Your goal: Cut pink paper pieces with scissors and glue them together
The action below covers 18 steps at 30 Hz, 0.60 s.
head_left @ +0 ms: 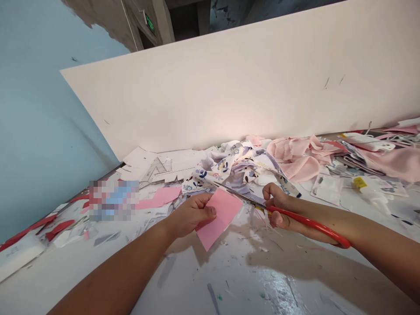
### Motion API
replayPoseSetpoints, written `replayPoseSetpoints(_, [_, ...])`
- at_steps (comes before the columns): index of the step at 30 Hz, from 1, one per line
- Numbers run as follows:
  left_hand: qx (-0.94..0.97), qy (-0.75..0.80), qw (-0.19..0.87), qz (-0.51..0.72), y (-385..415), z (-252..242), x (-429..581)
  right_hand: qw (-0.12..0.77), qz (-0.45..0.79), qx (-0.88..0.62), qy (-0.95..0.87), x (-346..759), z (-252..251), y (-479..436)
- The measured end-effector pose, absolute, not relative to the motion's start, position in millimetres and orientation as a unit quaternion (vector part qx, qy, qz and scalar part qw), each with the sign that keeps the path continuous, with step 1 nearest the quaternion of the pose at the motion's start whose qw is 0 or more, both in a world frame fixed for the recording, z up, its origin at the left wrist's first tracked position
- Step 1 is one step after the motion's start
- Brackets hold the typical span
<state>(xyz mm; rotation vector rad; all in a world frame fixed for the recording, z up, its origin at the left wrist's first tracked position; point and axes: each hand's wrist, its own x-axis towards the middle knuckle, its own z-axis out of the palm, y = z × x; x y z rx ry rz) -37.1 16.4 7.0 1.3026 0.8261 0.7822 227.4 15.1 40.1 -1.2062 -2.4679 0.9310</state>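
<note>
Pink sheet (219, 218): flat, roughly rectangular piece of paper or card, held at a slant above the white work table (203, 280), between the two hands, one corner pointing toward the person.

Left hand (192, 215): clamped on the sheet's left edge, thumb lying across it.

Right hand (278, 208): closed around the loops of red-handled scissors (308, 224), with the steel blades (241, 194) pointing up and left past the sheet's top edge. Whether they bite the sheet, and how far open they stand, cannot be told.

Hands: apart, the sheet and blades lying between them.

Nearby fabric: floral-print cotton (226, 168) lies crumpled just beyond the blade tips, and pale pink cloth (300, 153) is heaped to the right.

Table clutter: a pink paper strip (160, 197), a clear plastic packet (326, 189), a small white bottle with a yellow label (370, 194), red scraps (57, 229) and many paper trimmings.

Backdrop: a pale board (210, 87) leans along the table's far edge, beside a blue wall (42, 109).
</note>
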Motion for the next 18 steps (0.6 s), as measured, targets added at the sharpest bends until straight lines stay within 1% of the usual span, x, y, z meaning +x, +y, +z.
replayPoseSetpoints(7, [0.563, 0.363, 0.655, 0.349, 16.4, 5.9, -39.5, 0.1, 0.336, -0.398, -0.848, 229.2, 42.3, 15.8])
replayPoseSetpoints(12, [0.552, 0.355, 0.666, 0.354, 17.4, 6.7, -38.4, 0.124, 0.353, -0.385, -0.843, 228.8, 47.1, 11.8])
replayPoseSetpoints(18, [0.542, 0.346, 0.681, 0.35, 17.6, 8.1, -38.4, 0.149, 0.351, -0.381, -0.842, 231.1, 38.9, 18.7])
